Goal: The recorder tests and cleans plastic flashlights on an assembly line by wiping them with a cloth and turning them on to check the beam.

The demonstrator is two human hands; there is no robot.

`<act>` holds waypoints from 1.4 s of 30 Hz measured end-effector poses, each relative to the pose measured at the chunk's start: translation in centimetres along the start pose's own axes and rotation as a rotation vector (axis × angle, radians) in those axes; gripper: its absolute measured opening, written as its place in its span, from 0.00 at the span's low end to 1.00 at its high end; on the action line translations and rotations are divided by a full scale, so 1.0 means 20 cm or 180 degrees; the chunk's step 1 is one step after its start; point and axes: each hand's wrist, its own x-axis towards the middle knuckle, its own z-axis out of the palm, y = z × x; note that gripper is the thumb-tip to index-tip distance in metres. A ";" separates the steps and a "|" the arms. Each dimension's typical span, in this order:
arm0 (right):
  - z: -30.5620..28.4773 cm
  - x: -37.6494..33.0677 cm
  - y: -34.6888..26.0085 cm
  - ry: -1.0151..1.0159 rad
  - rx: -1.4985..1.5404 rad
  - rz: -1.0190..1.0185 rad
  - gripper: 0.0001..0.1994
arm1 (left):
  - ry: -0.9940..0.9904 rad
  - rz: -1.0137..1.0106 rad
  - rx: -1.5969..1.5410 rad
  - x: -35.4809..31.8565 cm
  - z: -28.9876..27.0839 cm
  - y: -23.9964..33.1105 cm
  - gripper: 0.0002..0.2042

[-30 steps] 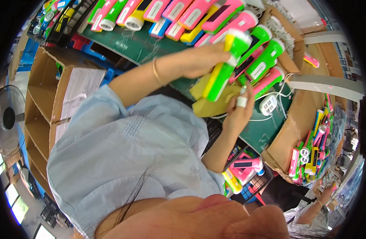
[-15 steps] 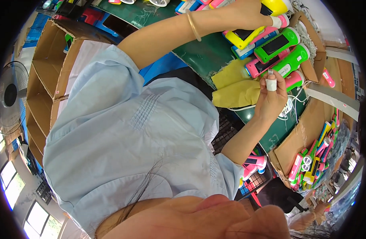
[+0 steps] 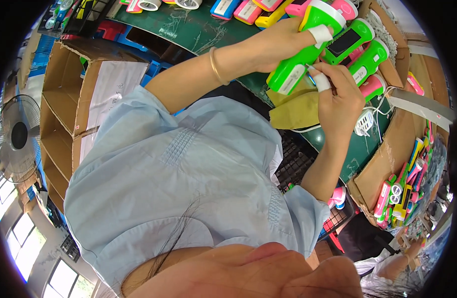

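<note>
A green flashlight (image 3: 299, 60) with a white rim and a pale label is tilted in front of me over the bench, my left hand (image 3: 280, 43) wrapped round it. White tape covers my left thumb. My right hand (image 3: 341, 97), its thumb also taped, pinches a small thin metallic piece (image 3: 311, 73) against the flashlight's side by the label. The piece is too small to name. Just beyond my right hand lie more green flashlights (image 3: 367, 60) and a pink one (image 3: 372, 87). A yellow cloth (image 3: 295, 113) is spread below the held flashlight.
Pink, blue and yellow flashlights (image 3: 248, 11) line the far side of the green bench (image 3: 181, 22). At right are a white power strip (image 3: 363, 123) with cables and a cardboard box (image 3: 375, 171) beside several flashlights. Cardboard compartments (image 3: 57, 116) and a fan (image 3: 18, 135) stand left.
My left hand has come back from the pile at the far right and now holds a green flashlight. My right hand has moved up, bringing the small piece against it.
</note>
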 end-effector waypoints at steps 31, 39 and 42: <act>0.23 -0.33 0.02 -0.0205 0.1010 0.0643 0.32 | -0.1804 0.2416 0.2555 -0.33 -0.16 -0.08 0.28; 0.27 -0.36 0.02 -0.0131 0.2680 0.1356 0.20 | -0.0336 0.1499 0.1305 -0.37 -0.06 -0.13 0.30; 0.30 -0.33 -0.02 0.0153 0.1679 0.1297 0.20 | -0.0197 0.0844 0.0320 -0.27 -0.06 -0.18 0.23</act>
